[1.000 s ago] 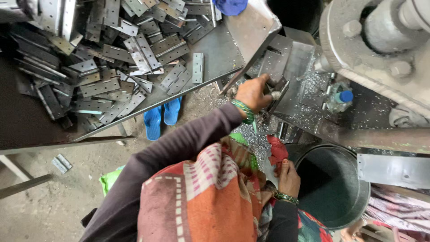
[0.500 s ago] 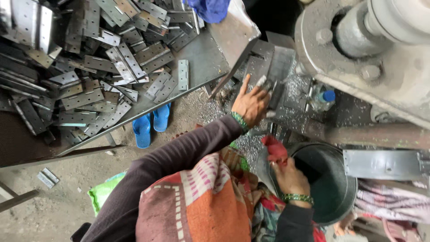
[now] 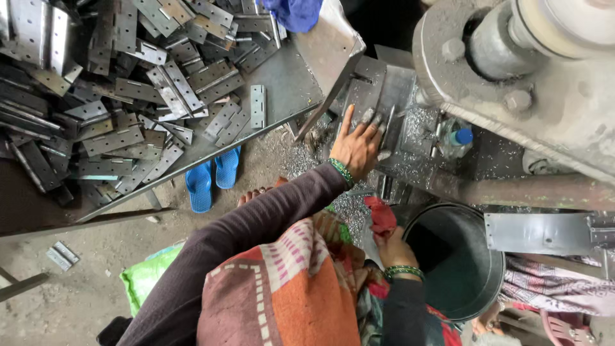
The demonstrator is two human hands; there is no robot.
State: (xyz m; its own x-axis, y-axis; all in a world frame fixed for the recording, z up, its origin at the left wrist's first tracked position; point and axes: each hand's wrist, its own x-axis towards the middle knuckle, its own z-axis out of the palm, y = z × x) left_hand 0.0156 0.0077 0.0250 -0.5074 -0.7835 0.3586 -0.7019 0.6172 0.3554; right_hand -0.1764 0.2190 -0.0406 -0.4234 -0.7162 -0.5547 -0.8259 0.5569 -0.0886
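The left hand (image 3: 357, 146) lies spread wide, fingers (image 3: 348, 122) flat on the grey metal plate (image 3: 378, 96) of the machine bed, gripping nothing. The right hand (image 3: 394, 248) is closed on a red cloth (image 3: 382, 216), just beside the rim of the dark bucket (image 3: 493, 282). Metal shavings (image 3: 416, 125) lie around the plate. I think it is better to press the plate with flat fingers, away from its sharp edges. Farther left, many hinge plates (image 3: 115, 109) are heaped on a table.
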